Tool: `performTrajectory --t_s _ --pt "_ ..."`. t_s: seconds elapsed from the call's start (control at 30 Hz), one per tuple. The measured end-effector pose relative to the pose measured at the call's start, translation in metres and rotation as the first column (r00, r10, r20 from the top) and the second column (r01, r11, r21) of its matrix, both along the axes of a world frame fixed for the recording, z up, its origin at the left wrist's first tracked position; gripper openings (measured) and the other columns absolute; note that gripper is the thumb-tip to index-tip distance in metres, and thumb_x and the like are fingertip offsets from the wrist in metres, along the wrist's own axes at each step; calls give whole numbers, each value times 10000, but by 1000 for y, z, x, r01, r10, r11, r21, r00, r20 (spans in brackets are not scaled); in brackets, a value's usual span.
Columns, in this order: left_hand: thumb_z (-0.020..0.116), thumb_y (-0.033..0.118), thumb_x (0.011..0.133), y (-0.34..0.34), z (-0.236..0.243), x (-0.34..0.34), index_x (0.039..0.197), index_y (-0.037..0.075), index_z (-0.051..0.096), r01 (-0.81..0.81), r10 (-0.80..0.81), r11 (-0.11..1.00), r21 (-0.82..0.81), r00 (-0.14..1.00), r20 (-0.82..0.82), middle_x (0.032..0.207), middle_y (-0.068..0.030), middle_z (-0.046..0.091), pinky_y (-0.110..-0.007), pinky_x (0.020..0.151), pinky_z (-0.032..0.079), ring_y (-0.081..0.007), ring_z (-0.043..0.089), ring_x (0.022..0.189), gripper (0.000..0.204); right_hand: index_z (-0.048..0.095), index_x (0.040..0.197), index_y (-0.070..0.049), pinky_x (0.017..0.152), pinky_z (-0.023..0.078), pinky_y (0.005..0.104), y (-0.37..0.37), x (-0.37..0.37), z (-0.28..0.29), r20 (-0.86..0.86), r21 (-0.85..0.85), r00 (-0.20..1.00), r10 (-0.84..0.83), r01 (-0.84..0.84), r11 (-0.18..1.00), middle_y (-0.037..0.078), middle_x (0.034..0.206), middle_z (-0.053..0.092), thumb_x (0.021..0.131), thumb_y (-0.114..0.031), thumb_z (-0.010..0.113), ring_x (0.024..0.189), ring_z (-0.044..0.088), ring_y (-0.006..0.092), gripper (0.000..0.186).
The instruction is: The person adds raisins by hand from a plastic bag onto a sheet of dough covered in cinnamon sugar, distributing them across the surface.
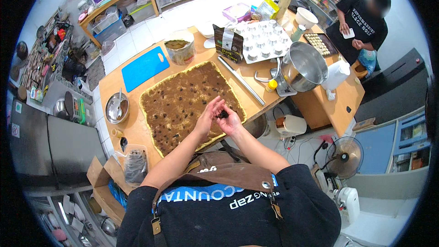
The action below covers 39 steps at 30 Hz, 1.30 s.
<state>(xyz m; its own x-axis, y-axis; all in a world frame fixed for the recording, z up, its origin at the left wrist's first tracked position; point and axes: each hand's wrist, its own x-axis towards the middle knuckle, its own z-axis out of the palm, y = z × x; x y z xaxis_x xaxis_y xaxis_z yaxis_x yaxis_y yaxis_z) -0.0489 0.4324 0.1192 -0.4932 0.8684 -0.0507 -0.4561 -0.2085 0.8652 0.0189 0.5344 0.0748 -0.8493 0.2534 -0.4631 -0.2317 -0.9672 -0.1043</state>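
1. From my remote view, the right hand (232, 122) is cupped, holding a small heap of dark pieces (223, 114).
2. I see the left hand (210, 114) close against it, fingers bent; I cannot tell whether they pinch anything.
3. Both are over the near right part of the dough sheet (178, 103), brown-topped and dotted with more pieces.
4. I find a metal rod (241, 80) right of the sheet, a blue board (145, 69) beyond its far left corner.
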Motion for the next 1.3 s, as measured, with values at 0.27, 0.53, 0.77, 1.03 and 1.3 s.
performTrajectory --t_s 0.27,0.53,0.77,1.03,1.3 --pt "247 495 934 11 -25 -2 1388 90 218 -379 452 879 -291 857 248 1394 -94 320 -399 1051 194 -202 329 1255 609 544 993 -32 668 474 261 20 -12 -14 -136 180 977 163 -138 974 54 878 558 916 -175 459 780 533 147 183" --pt "313 415 943 -6 -38 -10 921 95 526 -260 278 953 -157 535 798 891 -65 580 -417 819 474 -237 571 857 385 557 994 -21 729 456 244 -5 -30 27 212 845 930 301 -329 422 30 879 581 852 -6 439 795 551 104 186" --pt "403 182 933 -7 -29 -12 1001 -24 521 -244 323 942 -232 460 827 876 -113 575 -316 734 528 -213 582 804 247 520 1038 -46 682 490 265 35 -21 15 108 469 970 220 -245 849 55 904 571 887 -51 488 798 563 144 155" --pt "441 85 902 -23 -65 -15 1115 -3 504 -44 191 859 -509 952 239 922 -71 573 -233 701 487 -122 559 786 238 539 1040 -30 634 451 230 89 25 -27 534 617 811 242 -568 545 45 875 565 867 -14 461 754 540 112 190" --pt "533 391 845 -11 -59 -16 812 49 603 -264 -529 573 -776 604 -596 789 -123 618 -394 678 461 -287 593 764 351 593 908 -9 549 482 230 91 28 -36 702 712 711 30 -702 -26 48 748 600 805 17 571 644 580 102 109"
